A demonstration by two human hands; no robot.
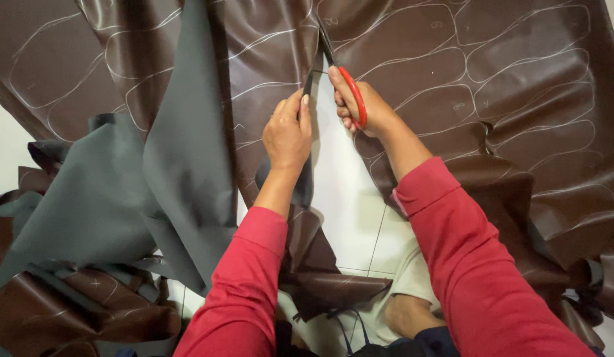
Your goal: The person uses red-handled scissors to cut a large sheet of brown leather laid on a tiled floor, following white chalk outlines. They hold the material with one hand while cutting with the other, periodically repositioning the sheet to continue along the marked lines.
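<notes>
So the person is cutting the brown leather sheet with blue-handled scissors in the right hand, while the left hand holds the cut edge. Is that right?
Not quite: the scissors have red handles, not blue, as the head view shows. The right hand does work them through the brown sheet, and the left hand holds the cut edge.

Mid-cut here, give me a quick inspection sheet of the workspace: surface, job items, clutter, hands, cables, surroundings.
Surface: white tiled floor, bare in the gap between the cut edges.
Job's things: glossy brown leather sheet marked with white chalk outlines; red-handled scissors, blades in the cut.
Clutter: grey backing side folded over; brown offcuts crumpled at lower left.
Grippers: left hand pinches the cut edge; right hand holds the scissors.
Cables: nothing seen.
Surroundings: the person's bare foot on the floor; red sleeves.
</notes>
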